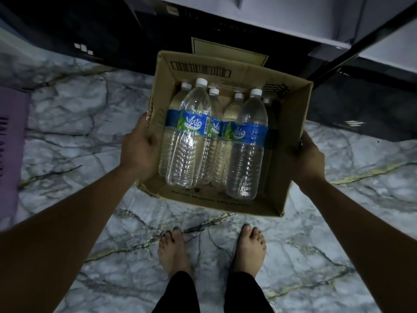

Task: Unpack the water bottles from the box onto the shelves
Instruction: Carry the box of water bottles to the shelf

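Observation:
An open brown cardboard box (291, 123) is held above the floor in front of me. Inside lie several clear water bottles with white caps and blue labels; one bottle (189, 136) lies on top at the left and another (248, 150) on top at the right. My left hand (137, 147) grips the box's left wall, fingers curled over the rim. My right hand (309, 154) presses against the right wall from outside. No bottle is in either hand.
Dark shelving or cabinets (108, 35) stand just beyond the box, with a pale shelf surface (293, 16) at the upper right. The floor is grey marble (74, 123). My bare feet (212, 251) are below the box. A purple mat (11, 150) lies at the left edge.

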Demonstrator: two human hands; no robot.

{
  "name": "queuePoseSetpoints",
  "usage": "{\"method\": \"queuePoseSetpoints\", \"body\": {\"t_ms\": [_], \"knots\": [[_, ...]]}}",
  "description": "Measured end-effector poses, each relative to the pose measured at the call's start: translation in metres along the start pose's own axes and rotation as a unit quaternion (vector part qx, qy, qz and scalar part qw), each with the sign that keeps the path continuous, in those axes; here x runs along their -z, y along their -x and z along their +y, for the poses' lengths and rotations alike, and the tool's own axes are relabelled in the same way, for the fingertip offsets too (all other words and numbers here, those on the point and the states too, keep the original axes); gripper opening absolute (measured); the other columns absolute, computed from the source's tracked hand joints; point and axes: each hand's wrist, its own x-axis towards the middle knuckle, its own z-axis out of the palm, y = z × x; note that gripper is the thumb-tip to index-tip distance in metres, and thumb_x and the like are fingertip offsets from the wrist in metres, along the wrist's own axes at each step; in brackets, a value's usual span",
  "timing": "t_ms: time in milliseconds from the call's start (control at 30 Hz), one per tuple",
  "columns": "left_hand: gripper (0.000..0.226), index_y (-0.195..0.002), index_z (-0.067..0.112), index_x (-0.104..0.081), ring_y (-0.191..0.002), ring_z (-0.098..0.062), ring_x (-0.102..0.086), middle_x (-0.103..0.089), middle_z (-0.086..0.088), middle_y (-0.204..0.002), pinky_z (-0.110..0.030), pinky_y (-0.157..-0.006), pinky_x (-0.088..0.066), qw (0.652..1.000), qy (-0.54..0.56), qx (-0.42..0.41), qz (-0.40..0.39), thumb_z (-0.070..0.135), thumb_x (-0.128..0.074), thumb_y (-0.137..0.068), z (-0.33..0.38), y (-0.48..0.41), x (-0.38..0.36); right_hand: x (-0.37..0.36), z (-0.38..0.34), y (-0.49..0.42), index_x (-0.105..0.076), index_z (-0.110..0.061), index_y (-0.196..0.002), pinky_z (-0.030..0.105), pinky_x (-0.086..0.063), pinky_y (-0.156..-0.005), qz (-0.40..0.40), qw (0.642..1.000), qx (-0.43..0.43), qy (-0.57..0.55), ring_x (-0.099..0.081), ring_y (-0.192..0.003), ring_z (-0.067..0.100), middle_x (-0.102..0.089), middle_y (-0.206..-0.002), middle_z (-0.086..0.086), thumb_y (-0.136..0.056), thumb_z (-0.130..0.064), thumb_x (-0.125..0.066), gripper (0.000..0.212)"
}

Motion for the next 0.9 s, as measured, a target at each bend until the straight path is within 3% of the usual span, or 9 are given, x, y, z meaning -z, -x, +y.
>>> {"method": "queuePoseSetpoints", "body": {"t_ms": [167, 267, 400, 533, 633, 700, 733, 800, 900], "knots": [[0.048, -0.143, 0.011, -0.055, -0.103, -0.033, -0.07, -0.073, -0.017, -0.118, -0.024, -0.089, -0.044, 0.997, -0.024, -0.068, 0.037, 0.016, -0.055, -0.096, -0.016, -0.006, 0.001, -0.005, 0.011, 0.003, -0.061, -0.017, -0.134, 0.031, -0.046, -0.075, 0.016, 0.999, 0.02, 0.029, -0.066, -0.094, 0.034, -0.073, -0.103, 0.012, -0.095, -0.009, -0.054, 0.041], [0.048, -0.142, 0.008, -0.057, -0.105, -0.022, -0.067, -0.072, -0.016, -0.122, -0.018, -0.09, -0.042, 0.998, -0.029, -0.053, 0.027, 0.0, -0.06, -0.095, -0.019, -0.01, 0.001, -0.006, 0.015, 0.006, -0.067, -0.013, -0.12, 0.04, -0.054, -0.079, 0.016, 0.999, 0.018, 0.035, -0.067, -0.096, 0.038, -0.074, -0.102, 0.016, -0.094, -0.009, -0.054, 0.03], [0.046, -0.137, 0.006, -0.062, -0.104, -0.013, -0.059, -0.071, -0.015, -0.122, -0.017, -0.091, -0.041, 0.997, -0.038, -0.052, 0.029, -0.003, -0.061, -0.092, -0.023, -0.017, 0.002, -0.003, 0.02, -0.001, -0.071, -0.007, -0.105, 0.053, -0.057, -0.077, 0.026, 0.998, 0.015, 0.058, -0.066, -0.089, 0.042, -0.073, -0.093, 0.021, -0.09, -0.007, -0.056, 0.022], [0.02, -0.101, 0.007, -0.075, -0.09, -0.021, -0.065, -0.074, -0.011, -0.099, -0.027, -0.079, -0.051, 0.999, -0.036, -0.032, 0.024, -0.003, -0.06, -0.09, -0.025, -0.022, 0.005, -0.004, 0.022, 0.0, -0.071, 0.0, -0.093, 0.053, -0.059, -0.072, 0.044, 0.997, -0.003, 0.057, -0.067, -0.083, 0.043, -0.07, -0.081, 0.021, -0.086, -0.004, -0.057, 0.016], [0.021, -0.086, 0.014, -0.072, -0.077, -0.019, -0.063, -0.067, -0.002, -0.082, -0.031, -0.067, -0.053, 0.999, -0.018, -0.032, 0.021, -0.004, -0.061, -0.088, -0.028, -0.022, 0.009, -0.004, 0.021, 0.005, -0.077, -0.004, -0.099, 0.034, -0.057, -0.062, 0.061, 0.997, 0.018, 0.047, -0.069, -0.073, 0.034, -0.067, -0.075, 0.012, -0.086, 0.0, -0.06, 0.022], [0.016, -0.083, 0.003, -0.075, -0.075, -0.025, -0.067, -0.07, -0.005, -0.081, -0.038, -0.067, -0.058, 0.999, -0.011, -0.022, 0.023, -0.004, -0.061, -0.086, -0.032, -0.025, 0.011, -0.001, 0.018, 0.007, -0.079, -0.004, -0.105, 0.011, -0.045, -0.048, 0.067, 0.996, 0.038, 0.045, -0.061, -0.055, 0.009, -0.065, -0.073, 0.008, -0.087, 0.001, -0.061, 0.026], [0.014, -0.084, -0.002, -0.076, -0.077, -0.029, -0.069, -0.073, -0.009, -0.082, -0.042, -0.068, -0.06, 1.0, -0.01, -0.014, 0.024, -0.003, -0.062, -0.086, -0.034, -0.026, 0.012, -0.001, 0.016, 0.008, -0.079, -0.004, -0.106, 0.006, -0.04, -0.044, 0.069, 0.996, 0.045, 0.044, -0.056, -0.047, 0.006, -0.064, -0.07, 0.008, -0.088, 0.0, -0.061, 0.026], [0.014, -0.088, -0.003, -0.077, -0.08, -0.03, -0.07, -0.075, -0.012, -0.087, -0.044, -0.071, -0.062, 1.0, 0.0, 0.001, 0.022, -0.002, -0.063, -0.086, -0.035, -0.025, 0.012, -0.001, 0.015, 0.01, -0.079, -0.006, -0.109, 0.01, -0.044, -0.044, 0.074, 0.995, 0.049, 0.046, -0.055, -0.047, 0.016, -0.063, -0.065, 0.011, -0.088, -0.003, -0.062, 0.028], [0.019, -0.098, 0.004, -0.079, -0.083, -0.025, -0.069, -0.07, -0.002, -0.088, -0.039, -0.076, -0.061, 1.0, 0.014, 0.01, 0.022, -0.003, -0.066, -0.087, -0.033, -0.02, 0.015, -0.002, 0.013, 0.012, -0.079, -0.008, -0.112, 0.034, -0.05, -0.052, 0.078, 0.994, 0.052, 0.049, -0.068, -0.065, 0.034, -0.069, -0.07, 0.023, -0.087, -0.007, -0.063, 0.03]]}}
